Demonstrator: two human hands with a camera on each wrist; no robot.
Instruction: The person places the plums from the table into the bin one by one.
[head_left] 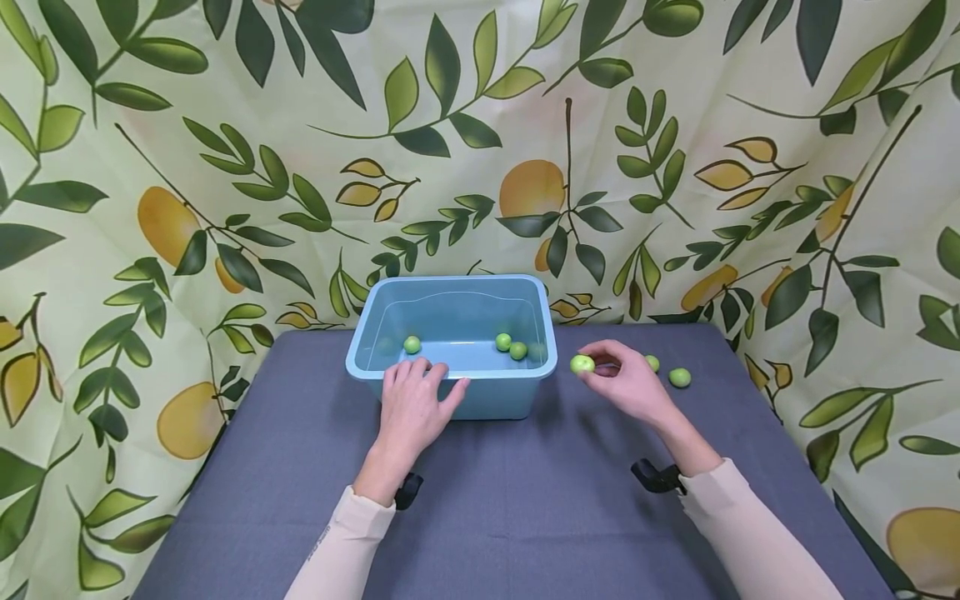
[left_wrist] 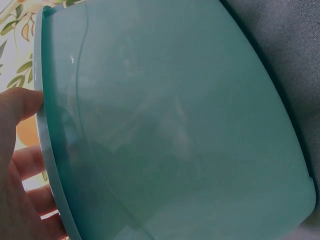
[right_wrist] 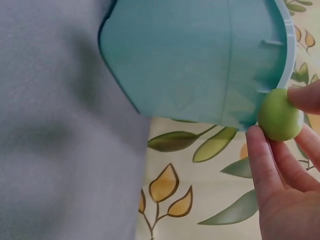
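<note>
**Right hand pinching one green ball beside the bin; left hand on bin's near rim**

- Right hand (head_left: 628, 385): thumb and fingertips closed on a small green ball (head_left: 582, 363), held off the surface (head_left: 525, 500), just right of the blue plastic bin (head_left: 390, 367). Ball is round, so no long axis or heading to report.
- Left hand (head_left: 414, 408): fingers nearly straight, draped over the bin's near rim at its left end, thumb out to the right along the front wall. Nothing gripped.
- Bin: rectangular, long axis runs left-right, open top up, sitting at the back-centre of the surface, rear wall close to the leaf-print backdrop (head_left: 480, 125). Three green balls inside (head_left: 412, 344), one left, two together at right.
- Two more loose balls (head_left: 679, 377) on the surface behind and right of the right hand, near each other, well apart from the bin.
- Open room: near half of the surface bare; margin free left and right of the bin.
- View differences: right wrist shows the held ball (right_wrist: 280, 114) level with the bin's rim corner, looking almost in contact. Head view shows a small gap. Left wrist shows only the bin's outer wall (left_wrist: 175, 125) and fingers (left_wrist: 20, 107) at the rim; no balls visible there.
</note>
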